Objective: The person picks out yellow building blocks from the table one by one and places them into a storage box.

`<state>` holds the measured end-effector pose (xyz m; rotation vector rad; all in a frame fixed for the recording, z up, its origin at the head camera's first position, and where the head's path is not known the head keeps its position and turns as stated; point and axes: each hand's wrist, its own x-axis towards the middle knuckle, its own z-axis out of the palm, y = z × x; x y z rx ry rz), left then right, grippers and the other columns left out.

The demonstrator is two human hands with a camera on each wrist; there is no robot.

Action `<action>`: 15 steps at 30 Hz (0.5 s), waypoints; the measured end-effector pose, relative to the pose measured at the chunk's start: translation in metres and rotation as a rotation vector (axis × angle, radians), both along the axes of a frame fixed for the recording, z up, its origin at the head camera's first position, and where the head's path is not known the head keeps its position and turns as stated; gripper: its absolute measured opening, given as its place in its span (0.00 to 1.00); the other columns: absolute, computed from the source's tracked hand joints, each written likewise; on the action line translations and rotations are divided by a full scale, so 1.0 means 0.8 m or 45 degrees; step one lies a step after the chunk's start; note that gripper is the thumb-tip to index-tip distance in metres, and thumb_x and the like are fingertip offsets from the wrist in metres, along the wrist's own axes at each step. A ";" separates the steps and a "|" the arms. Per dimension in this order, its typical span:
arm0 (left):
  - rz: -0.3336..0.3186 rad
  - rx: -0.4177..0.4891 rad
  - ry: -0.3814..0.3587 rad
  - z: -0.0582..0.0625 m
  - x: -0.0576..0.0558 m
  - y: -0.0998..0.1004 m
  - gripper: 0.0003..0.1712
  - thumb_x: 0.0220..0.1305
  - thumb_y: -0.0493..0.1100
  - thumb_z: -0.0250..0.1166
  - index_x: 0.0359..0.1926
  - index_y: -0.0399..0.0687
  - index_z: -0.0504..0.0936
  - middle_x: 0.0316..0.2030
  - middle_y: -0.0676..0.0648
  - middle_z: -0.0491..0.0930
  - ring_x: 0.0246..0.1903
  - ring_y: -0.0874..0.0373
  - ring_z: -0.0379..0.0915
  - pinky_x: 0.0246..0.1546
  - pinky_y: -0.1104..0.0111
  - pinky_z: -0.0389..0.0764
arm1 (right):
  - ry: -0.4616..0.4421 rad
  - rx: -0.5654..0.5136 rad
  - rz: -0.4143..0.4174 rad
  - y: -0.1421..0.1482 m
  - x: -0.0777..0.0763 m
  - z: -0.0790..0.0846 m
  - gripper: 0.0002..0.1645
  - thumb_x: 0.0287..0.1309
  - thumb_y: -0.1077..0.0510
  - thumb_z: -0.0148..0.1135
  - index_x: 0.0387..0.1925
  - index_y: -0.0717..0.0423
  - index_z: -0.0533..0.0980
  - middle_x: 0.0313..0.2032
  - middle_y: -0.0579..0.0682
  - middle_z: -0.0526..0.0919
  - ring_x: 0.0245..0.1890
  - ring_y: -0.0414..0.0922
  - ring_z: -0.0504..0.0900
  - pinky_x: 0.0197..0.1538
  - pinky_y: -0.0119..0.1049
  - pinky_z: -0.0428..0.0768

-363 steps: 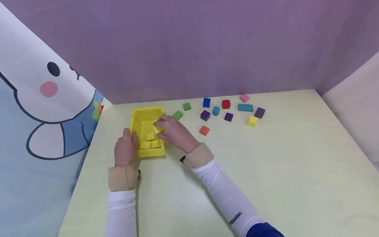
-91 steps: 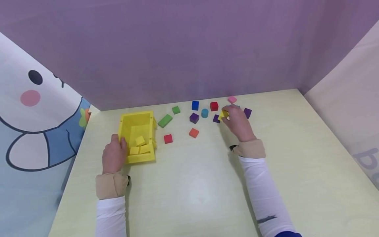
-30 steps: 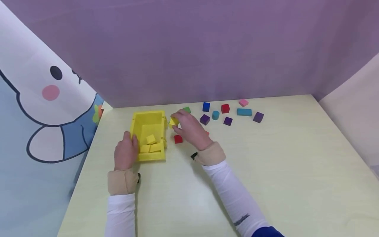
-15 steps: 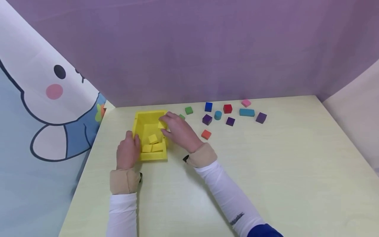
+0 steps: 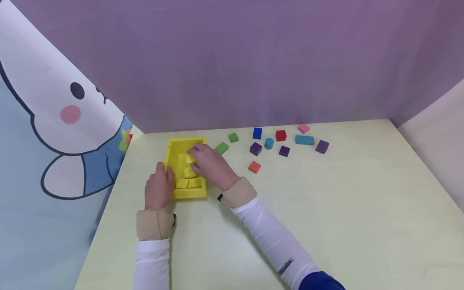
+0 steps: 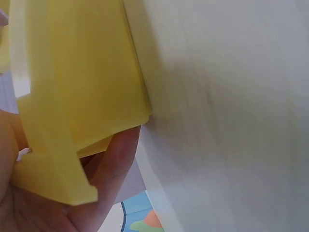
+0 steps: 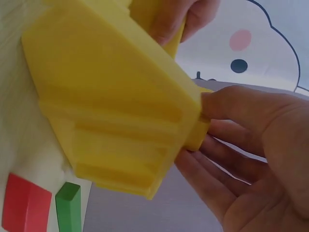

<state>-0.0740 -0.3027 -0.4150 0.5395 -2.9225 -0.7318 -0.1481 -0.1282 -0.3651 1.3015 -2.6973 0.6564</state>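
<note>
A yellow plastic bin (image 5: 190, 193) stands at the left of the table. My left hand (image 5: 158, 187) grips its left rim; in the left wrist view the fingers (image 6: 116, 164) reach under the rim and along the outer wall. My right hand (image 5: 214, 165) comes over the right wall, thumb and fingertips pinching a yellow block (image 5: 190, 158) inside the bin. The right wrist view shows this block (image 7: 197, 135) at the rim, partly hidden by the wall. Below it in the bin lie loose yellow blocks (image 5: 189, 173).
Right of the bin lie a green bar (image 5: 221, 148), a green cube (image 5: 233, 137), an orange block (image 5: 254, 167) and several blue, purple, red and pink blocks. A red block (image 7: 26, 203) beside the bin shows only in the right wrist view. A purple backdrop (image 5: 253, 64) stands behind.
My right hand picked up the yellow block from the right end of the scattered blocks and carried it left into the bin. My left hand has kept hold of the bin's rim.
</note>
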 end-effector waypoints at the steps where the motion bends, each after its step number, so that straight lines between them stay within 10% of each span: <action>1: 0.000 -0.002 0.004 -0.001 0.000 0.000 0.21 0.71 0.53 0.36 0.44 0.38 0.63 0.22 0.39 0.70 0.19 0.48 0.66 0.20 0.59 0.66 | 0.014 0.011 0.002 -0.002 0.000 -0.002 0.22 0.56 0.54 0.58 0.52 0.57 0.73 0.45 0.48 0.73 0.45 0.41 0.72 0.49 0.26 0.69; 15: 0.007 -0.022 0.028 0.001 0.001 0.003 0.18 0.70 0.51 0.39 0.42 0.39 0.63 0.21 0.40 0.69 0.18 0.49 0.64 0.20 0.60 0.65 | 0.042 0.073 -0.007 -0.030 -0.008 -0.020 0.16 0.55 0.59 0.58 0.47 0.56 0.76 0.40 0.47 0.74 0.42 0.42 0.72 0.41 0.27 0.71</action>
